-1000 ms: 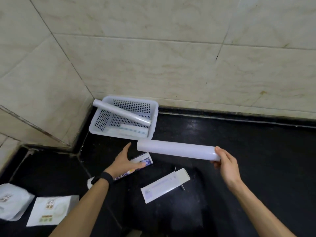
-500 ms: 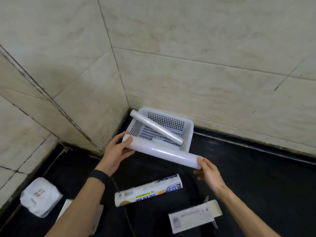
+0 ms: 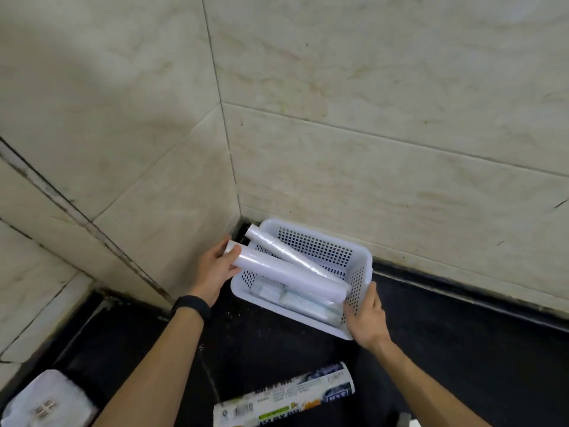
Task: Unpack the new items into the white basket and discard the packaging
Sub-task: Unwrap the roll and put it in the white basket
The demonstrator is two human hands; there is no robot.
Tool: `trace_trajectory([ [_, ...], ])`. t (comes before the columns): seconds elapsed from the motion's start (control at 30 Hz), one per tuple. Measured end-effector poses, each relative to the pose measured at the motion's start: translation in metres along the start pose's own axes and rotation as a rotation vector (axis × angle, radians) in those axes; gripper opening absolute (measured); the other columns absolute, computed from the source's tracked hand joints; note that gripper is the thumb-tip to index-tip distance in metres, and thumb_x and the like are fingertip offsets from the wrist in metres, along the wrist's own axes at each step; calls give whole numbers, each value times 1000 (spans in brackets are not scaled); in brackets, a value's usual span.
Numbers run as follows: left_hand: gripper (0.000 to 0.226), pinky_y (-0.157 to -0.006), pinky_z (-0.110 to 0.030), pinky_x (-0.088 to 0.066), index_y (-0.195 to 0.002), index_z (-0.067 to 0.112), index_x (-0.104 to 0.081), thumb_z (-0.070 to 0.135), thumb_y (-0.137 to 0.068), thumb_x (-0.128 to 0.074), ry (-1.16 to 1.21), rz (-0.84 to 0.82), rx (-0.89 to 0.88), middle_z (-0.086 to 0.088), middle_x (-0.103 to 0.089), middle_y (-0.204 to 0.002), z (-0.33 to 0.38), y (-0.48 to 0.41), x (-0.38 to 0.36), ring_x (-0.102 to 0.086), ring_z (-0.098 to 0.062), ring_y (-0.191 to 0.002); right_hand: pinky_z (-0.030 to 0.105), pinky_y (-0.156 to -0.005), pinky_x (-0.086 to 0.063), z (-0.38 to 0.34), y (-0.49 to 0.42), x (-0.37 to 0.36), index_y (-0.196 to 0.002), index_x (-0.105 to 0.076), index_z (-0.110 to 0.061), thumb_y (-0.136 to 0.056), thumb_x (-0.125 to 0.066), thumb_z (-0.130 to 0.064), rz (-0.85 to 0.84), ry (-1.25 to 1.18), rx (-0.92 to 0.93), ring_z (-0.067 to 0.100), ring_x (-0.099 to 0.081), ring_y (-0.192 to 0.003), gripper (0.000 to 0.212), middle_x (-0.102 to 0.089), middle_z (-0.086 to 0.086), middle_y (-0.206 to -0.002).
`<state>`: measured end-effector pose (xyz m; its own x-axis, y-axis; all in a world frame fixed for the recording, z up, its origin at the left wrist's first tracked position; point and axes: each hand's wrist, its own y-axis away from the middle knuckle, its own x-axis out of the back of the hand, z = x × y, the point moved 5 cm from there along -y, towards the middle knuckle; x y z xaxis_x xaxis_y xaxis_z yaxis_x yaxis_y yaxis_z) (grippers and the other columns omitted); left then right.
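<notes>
Left hand point(image 3: 215, 272) and right hand point(image 3: 366, 318) each grip an end of a smooth white plastic-film roll point(image 3: 289, 277), lying diagonally over the white perforated plastic basket point(image 3: 357, 278). A thinner glossy roll point(image 3: 286, 257) already rests inside.

A single head-worn camera looks steeply down and forward into a tiled wall corner, close above the dark counter point(image 3: 462, 349). The wide lens fills the upper frame with wall tiles point(image 3: 369, 87); both forearms enter from the bottom edge.
</notes>
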<state>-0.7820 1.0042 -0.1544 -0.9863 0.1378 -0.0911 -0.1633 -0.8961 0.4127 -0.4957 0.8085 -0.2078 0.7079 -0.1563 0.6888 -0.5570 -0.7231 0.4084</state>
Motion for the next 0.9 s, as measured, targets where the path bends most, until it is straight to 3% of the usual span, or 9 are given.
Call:
trace_trajectory([
  [0.1,53,-94,-34,-54,-146,11,-45,20,-96,-62,-39,-13,11,-8,-61,-131,-8,-16,-9,-64,-17,-109,48,-110,-38,4,7,-9,-156,18,-20,-100,-51,-28,-4,-66,38,43,-41,-137,90,-18,18,-164],
  [0.2,45,-87,-31,-55,-141,10,-51,21,-98,-60,-86,9,-8,-9,-64,-125,-7,-28,-16,-65,-16,-106,43,-101,-44,5,7,-10,-154,24,-25,-100,-49,-25,-25,-87,39,40,-49,-130,91,-19,16,-164],
  [0.47,35,-92,-45,-56,-130,13,-60,24,-97,-61,-81,56,-51,-9,-69,-118,-6,-61,-32,-68,-23,-104,46,-97,-49,8,5,-14,-148,33,-36,-100,-46,-27,-42,-83,59,37,-58,-121,93,-29,16,-161],
  [0.63,41,-89,-40,-55,-136,24,-58,29,-95,-62,-329,62,-131,2,-68,-116,-2,-69,-28,-66,-13,-98,46,-94,-52,10,5,-16,-148,32,-37,-100,-44,-26,-35,-106,43,35,-63,-112,90,-42,19,-151],
  [0.77,47,-100,-38,-49,-141,27,-53,34,-95,-62,-469,-10,-156,6,-64,-122,-6,-64,-44,-61,-15,-111,46,-91,-53,10,6,-16,-149,31,-37,-101,-42,-29,-33,-133,36,31,-65,-107,88,-50,18,-145],
  [0.9,58,-105,-35,-42,-148,22,-43,40,-95,-60,-501,91,-168,1,-57,-137,-13,-59,-55,-53,-18,-123,43,-88,-53,11,5,-16,-150,31,-36,-101,-42,-30,-38,-120,41,30,-66,-105,88,-52,18,-143],
])
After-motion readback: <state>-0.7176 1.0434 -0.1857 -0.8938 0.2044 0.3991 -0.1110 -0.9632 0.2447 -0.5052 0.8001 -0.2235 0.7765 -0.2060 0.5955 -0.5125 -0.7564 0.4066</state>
